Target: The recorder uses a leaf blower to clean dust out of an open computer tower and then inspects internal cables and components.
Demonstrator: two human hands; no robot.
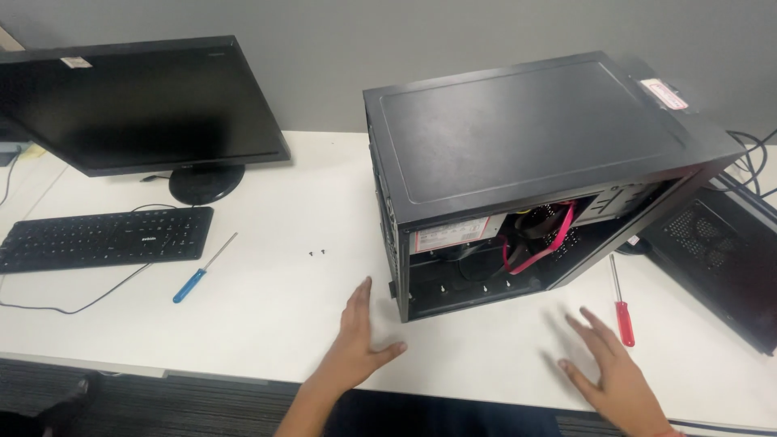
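A black computer tower case (526, 137) stands upright on the white desk (267, 307), its near side open and showing a power supply and pink-red cables (541, 243). My left hand (356, 340) hovers flat with fingers apart just left of the case's front lower corner, holding nothing. Below the open side, my right hand (611, 368) is spread with its fingers apart and is empty. A red-handled screwdriver (623, 311) lies on the desk just beyond my right hand's fingertips.
A blue-handled screwdriver (202, 271) and two small dark screws (316, 252) lie left of the case. A black keyboard (105, 236) and monitor (137, 105) stand at the left. The removed black side panel (720, 259) lies at the right, with cables behind.
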